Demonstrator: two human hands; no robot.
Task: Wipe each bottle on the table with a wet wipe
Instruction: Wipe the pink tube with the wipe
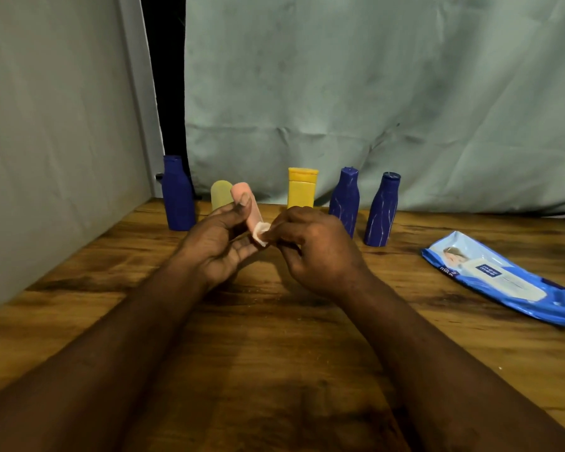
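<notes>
Head view: two hands held a pink bottle (246,203) and a wet wipe (261,233) above the wooden table (274,347).

The left hand (221,246) had its fingers and thumb curled round the pink bottle and held it up, tilted a little, with its round end on top. The right hand (313,252) pinched the small white wet wipe and pressed it on the low end of the bottle. Five more bottles stood in a row at the back of the table: a dark blue bottle (177,194) on the left, a pale yellow bottle (220,194) just behind the left hand, a bright yellow bottle (302,188) in the middle, then a second blue bottle (344,200) and a third blue bottle (382,212) on the right. A blue pack of wipes (503,282) lay flat far to the right, well apart from the hands.
</notes>
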